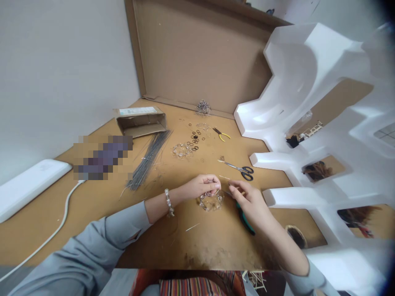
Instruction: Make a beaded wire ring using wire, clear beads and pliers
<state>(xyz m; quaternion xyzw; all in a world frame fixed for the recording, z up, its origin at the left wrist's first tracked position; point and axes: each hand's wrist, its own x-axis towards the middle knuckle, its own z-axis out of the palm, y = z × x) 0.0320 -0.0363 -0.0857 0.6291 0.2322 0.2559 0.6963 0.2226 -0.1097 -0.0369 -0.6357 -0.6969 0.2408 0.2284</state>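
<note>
Left hand: your left hand (208, 185) is pinched narrow, thumb against fingers, on the upper edge of the beaded wire ring (211, 209).
Beaded wire ring: it hangs or rests just below your left fingertips, on the side nearer you; you cannot tell whether it touches the table.
Right hand: your right hand (249, 200) faces the left one, thumb and forefinger drawn close; whether they grip anything is too small to tell.
Wire piece: a short wire (224, 177) shows just beyond your right fingertips.
Green-handled pliers: the pliers (247, 222) are under your right hand, partly hidden by it.
Scissors: the black-handled scissors (247, 173) lie just beyond your right hand.
Black rings: small black rings (195, 137) are scattered beyond your left hand.
Wire bundle: grey wires (149, 160) lie left of your left hand, farther out.
</note>
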